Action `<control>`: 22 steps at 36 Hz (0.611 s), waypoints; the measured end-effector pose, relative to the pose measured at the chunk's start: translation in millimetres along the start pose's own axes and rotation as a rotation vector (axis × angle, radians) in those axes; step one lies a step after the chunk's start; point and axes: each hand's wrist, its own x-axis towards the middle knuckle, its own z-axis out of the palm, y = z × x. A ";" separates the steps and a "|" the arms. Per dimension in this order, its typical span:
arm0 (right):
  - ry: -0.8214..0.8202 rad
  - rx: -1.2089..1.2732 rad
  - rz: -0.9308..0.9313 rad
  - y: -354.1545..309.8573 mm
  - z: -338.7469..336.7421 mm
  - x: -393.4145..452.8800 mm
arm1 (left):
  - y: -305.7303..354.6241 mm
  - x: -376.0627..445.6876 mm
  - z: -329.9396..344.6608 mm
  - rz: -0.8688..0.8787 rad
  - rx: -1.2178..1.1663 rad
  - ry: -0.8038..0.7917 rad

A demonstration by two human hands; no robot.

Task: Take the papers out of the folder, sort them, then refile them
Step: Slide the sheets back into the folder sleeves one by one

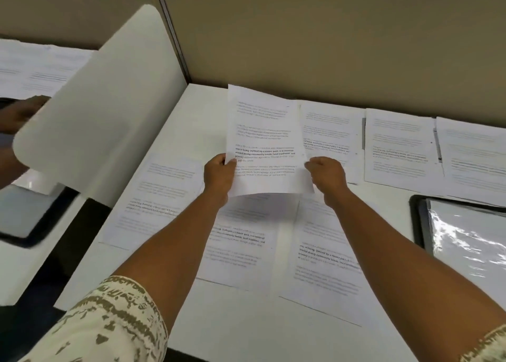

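- Here, a sheet [267, 142] is held above the desk [246, 334], between both hands.
- Left hand [219, 174] pinches its left edge; right hand [327, 174] pinches its right edge.
- Other papers [323, 252] lie beneath; the folder [465, 238] lies right.

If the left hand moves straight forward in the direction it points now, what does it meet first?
Probably bare desk, then the beige partition wall. The left hand, pinching the held sheet, points up and away; depth is unclear.

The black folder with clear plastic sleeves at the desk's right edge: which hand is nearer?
Right. The right hand, gripping the held printed sheet, is left of the black folder; the left hand is farther left.
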 end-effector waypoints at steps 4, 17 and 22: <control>-0.087 0.220 0.102 15.1 -26.4 -18.5 | -9.8 -49.8 -1.9 -0.033 -0.073 -0.050; -0.249 0.370 0.188 73.1 -111.0 -100.2 | -63.2 -188.8 8.4 -0.068 -0.176 -0.151; -0.238 0.346 0.150 93.4 -128.7 -126.9 | -70.2 -222.6 11.2 -0.091 -0.218 -0.231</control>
